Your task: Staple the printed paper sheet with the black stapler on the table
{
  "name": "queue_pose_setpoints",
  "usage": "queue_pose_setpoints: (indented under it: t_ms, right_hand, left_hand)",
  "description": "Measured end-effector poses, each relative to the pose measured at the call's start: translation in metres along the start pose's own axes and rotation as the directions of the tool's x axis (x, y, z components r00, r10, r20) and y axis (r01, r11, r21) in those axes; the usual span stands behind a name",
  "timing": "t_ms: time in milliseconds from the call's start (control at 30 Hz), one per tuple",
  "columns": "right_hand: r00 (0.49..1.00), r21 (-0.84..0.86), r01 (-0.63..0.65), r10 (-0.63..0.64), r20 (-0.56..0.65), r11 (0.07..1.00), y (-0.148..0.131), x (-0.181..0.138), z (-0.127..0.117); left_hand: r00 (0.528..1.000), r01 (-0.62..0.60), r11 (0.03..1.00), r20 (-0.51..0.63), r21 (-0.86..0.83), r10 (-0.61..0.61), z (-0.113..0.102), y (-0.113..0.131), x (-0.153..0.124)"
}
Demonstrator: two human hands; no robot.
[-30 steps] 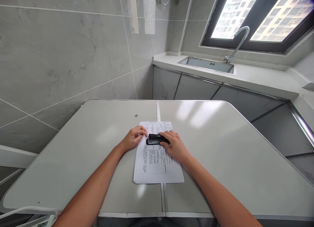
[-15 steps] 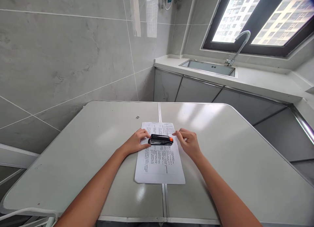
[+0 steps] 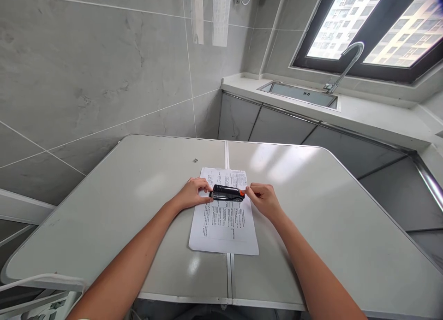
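A black stapler [image 3: 226, 193] with an orange part [image 3: 242, 193] at its right end lies sideways across printed sheets of paper [image 3: 224, 239]. My left hand [image 3: 191, 192] pinches the stapler's left end between thumb and fingers. At the other end my right hand [image 3: 265, 199] is closed, its fingers curled in and its thumb side against the orange part. Whether the right fingertips wrap round that end is hard to make out. The stapler covers some lines of print.
Small metallic bits, perhaps staples [image 3: 195, 160], lie beyond the paper on the pale table [image 3: 155, 260]. A seam runs down the table's middle. Behind stand a counter with a sink [image 3: 301, 93], a tap [image 3: 353, 62] and a window. A white rack [image 3: 44, 283] is at the lower left.
My right hand has moved in to the left and now touches the stapler's orange end. The left hand keeps its pinch. The whole view has tilted slightly.
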State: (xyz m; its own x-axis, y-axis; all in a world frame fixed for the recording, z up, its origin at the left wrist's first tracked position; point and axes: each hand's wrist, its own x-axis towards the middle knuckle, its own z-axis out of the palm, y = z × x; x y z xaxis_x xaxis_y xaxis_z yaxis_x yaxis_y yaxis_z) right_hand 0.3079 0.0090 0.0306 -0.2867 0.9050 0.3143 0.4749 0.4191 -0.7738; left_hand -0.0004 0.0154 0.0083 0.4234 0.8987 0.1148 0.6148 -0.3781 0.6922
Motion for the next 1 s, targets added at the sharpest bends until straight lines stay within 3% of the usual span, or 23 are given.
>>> queue_pose_setpoints:
  t_ms: [167, 333, 433, 533, 633, 667, 733, 800, 833, 900, 967, 1000]
  right_hand:
    - [0.999, -0.091, 0.025, -0.022, 0.028, 0.996, 0.001, 0.001, 0.002]
    - [0.992, -0.11, 0.124, -0.128, -0.024, 0.986, -0.008, 0.002, 0.009]
    - [0.987, -0.086, 0.146, -0.139, 0.08, 0.986, -0.013, 0.001, 0.025]
    - [0.989, -0.038, 0.064, -0.058, 0.137, 0.997, -0.013, -0.001, 0.039]
    - [0.995, 0.009, -0.007, 0.006, 0.096, 1.0, -0.011, -0.004, 0.043]
    - [0.998, 0.016, -0.007, 0.006, 0.058, 1.0, -0.011, -0.005, 0.042]
    - [0.997, 0.007, 0.05, -0.049, -0.061, 0.999, -0.014, -0.007, 0.039]
    - [0.966, -0.054, 0.185, -0.192, -0.171, 0.981, -0.018, -0.011, 0.036]
    - [0.94, -0.111, 0.266, -0.283, -0.188, 0.958, -0.021, -0.012, 0.035]
    - [0.877, -0.242, 0.422, -0.461, -0.134, 0.874, -0.028, -0.017, 0.035]
    - [0.805, -0.334, 0.557, -0.593, -0.008, 0.761, -0.035, -0.021, 0.037]
    - [0.769, -0.356, 0.611, -0.637, 0.053, 0.707, -0.038, -0.024, 0.039]
  left_hand:
    - [1.0, 0.009, 1.0, -0.009, -0.016, -0.01, -0.001, 0.001, 0.0]
    - [1.0, 0.013, 1.0, -0.015, -0.005, -0.013, -0.001, 0.003, 0.0]
    - [1.0, 0.007, 1.0, -0.015, -0.006, -0.007, -0.001, 0.004, 0.001]
    - [1.0, 0.015, 1.0, -0.005, -0.006, -0.015, -0.003, 0.003, 0.0]
    - [0.999, 0.02, 0.998, 0.033, -0.057, -0.018, -0.007, 0.005, -0.002]
    - [1.0, 0.024, 0.995, 0.008, -0.096, -0.024, -0.008, 0.008, -0.003]
    - [0.985, 0.038, 0.967, -0.151, -0.252, -0.078, -0.008, 0.015, -0.003]
    - [0.911, 0.008, 0.853, -0.349, -0.522, -0.222, -0.006, 0.024, -0.003]
    - [0.869, -0.028, 0.744, -0.384, -0.667, -0.312, -0.003, 0.029, -0.003]
    - [0.85, -0.073, 0.449, -0.291, -0.891, -0.439, 0.003, 0.037, -0.002]
    - [0.877, -0.04, 0.174, -0.118, -0.984, -0.465, 0.009, 0.043, -0.001]
    - [0.885, -0.016, 0.081, -0.051, -0.997, -0.462, 0.011, 0.044, -0.002]
